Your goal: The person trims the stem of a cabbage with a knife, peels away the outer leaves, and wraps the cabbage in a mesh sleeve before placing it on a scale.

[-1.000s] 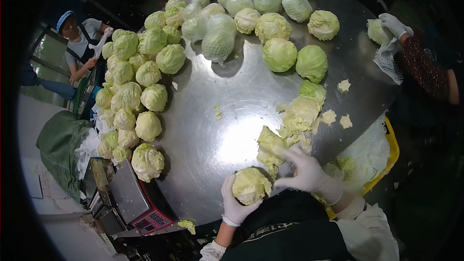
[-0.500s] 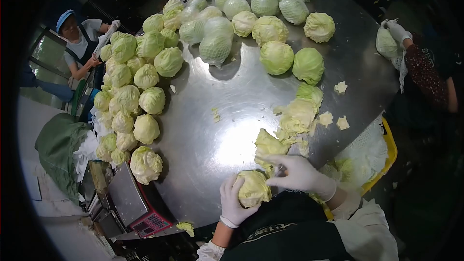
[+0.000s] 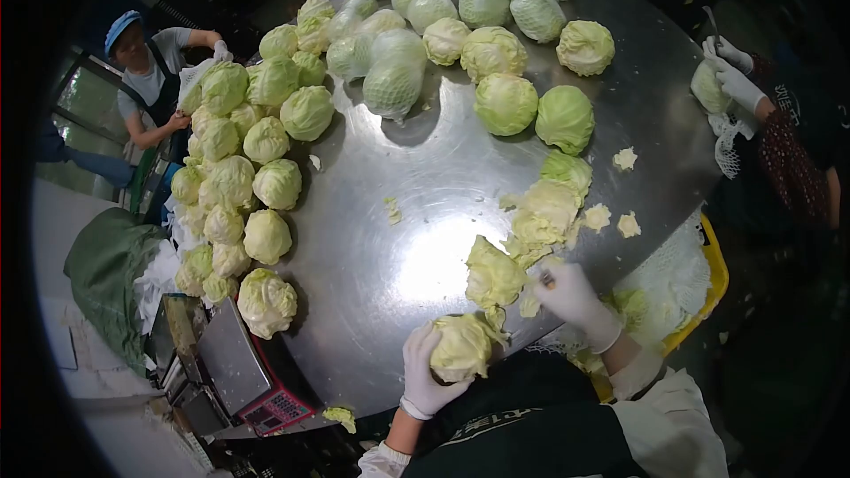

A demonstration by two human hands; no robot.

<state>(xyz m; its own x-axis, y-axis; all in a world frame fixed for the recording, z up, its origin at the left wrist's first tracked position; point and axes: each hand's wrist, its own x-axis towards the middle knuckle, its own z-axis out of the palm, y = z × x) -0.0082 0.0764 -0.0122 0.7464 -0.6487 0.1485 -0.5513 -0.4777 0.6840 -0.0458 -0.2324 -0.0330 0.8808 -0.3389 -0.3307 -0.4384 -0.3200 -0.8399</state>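
My left hand (image 3: 426, 376), in a white glove, holds a pale green cabbage (image 3: 461, 348) from its left side at the near edge of the metal table. To the right, my gloved right hand (image 3: 574, 299) is over loose cabbage leaves, with its fingers curled; what it holds, if anything, is hidden. A large torn leaf (image 3: 493, 273) lies just beyond the held cabbage. More peeled leaves (image 3: 542, 215) are heaped farther up the table.
Cabbages (image 3: 266, 236) are piled along the left, above a red-edged scale (image 3: 274, 407). Net-wrapped cabbages (image 3: 392, 80) lie at the far side. A yellow crate (image 3: 714, 276) stands at right. Co-workers' gloved hands (image 3: 737, 80) handle cabbages at right, far left and top.
My right hand has moved right, away from the held cabbage, and its fingers have curled. The cabbage has shifted slightly left in my left hand. The right co-worker's hands have come together at a cabbage.
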